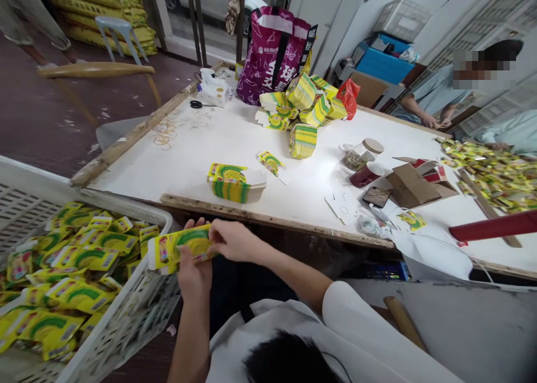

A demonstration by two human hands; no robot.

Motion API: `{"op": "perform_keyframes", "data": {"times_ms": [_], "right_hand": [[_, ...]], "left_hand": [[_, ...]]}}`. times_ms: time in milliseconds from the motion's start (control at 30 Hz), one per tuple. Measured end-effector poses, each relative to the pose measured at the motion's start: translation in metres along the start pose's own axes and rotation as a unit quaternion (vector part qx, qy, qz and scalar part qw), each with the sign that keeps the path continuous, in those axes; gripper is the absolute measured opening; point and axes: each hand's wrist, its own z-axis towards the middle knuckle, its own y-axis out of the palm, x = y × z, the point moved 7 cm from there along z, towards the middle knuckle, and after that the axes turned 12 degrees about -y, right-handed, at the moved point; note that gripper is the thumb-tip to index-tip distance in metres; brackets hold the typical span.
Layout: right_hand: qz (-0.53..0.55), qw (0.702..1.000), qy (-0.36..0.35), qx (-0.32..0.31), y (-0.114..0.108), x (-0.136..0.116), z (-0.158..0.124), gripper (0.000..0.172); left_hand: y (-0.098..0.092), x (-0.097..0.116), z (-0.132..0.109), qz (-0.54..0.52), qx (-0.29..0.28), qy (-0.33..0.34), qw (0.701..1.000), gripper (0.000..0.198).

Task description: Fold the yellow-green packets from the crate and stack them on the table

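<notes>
My left hand (196, 274) is wrapped from below around a yellow and green printed card packet (172, 249), its thumb on top. The packet has a white end pointing left. My right hand (229, 240) pinches the packet's right end between thumb and fingers. Both hands are in front of the table's near edge, beside the white plastic basket (138, 299). On the table just beyond them lies a stack of similar yellow and green cards (235, 184). Many similar packets (84, 260) lie heaped in the basket.
A single card (271, 162) and bundled card stacks (304, 140) lie farther back, near a purple bag (268, 53). Scissors (197, 104) are at the left. A glass jar (356, 156), mug (367, 173) and open carton (413, 184) stand right. Another person (436, 100) works across the table.
</notes>
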Motion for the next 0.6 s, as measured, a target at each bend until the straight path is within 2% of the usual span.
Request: {"op": "perform_keyframes", "data": {"times_ms": [100, 200, 300, 367, 433, 533, 600], "right_hand": [[0.050, 0.998, 0.026, 0.004, 0.024, 0.005, -0.013, 0.028], [0.011, 0.999, 0.024, 0.035, 0.023, 0.003, -0.016, 0.026], [-0.070, 0.997, 0.016, 0.025, 0.019, -0.003, -0.015, 0.017], [-0.072, 0.997, 0.017, 0.026, 0.019, -0.002, -0.014, 0.016], [0.003, 0.998, 0.039, 0.048, 0.021, 0.006, -0.014, 0.020], [0.143, 0.980, 0.096, 0.099, 0.027, 0.022, -0.019, 0.030], [0.170, 0.974, 0.102, 0.110, 0.032, 0.024, -0.020, 0.035]], "left_hand": [[-0.005, 0.005, -0.003, 0.012, 0.038, 0.028, 0.999, 0.057], [-0.004, 0.006, -0.007, 0.034, 0.074, 0.055, 0.995, 0.052], [0.006, 0.010, -0.015, 0.082, 0.096, 0.097, 0.987, 0.049], [0.013, 0.013, -0.018, 0.105, 0.096, 0.108, 0.984, 0.048], [0.014, 0.014, -0.019, 0.091, 0.091, 0.101, 0.986, 0.044], [0.008, 0.014, -0.017, 0.049, 0.073, 0.076, 0.993, 0.042], [0.008, 0.009, -0.013, 0.082, 0.061, 0.059, 0.993, 0.047]]}}
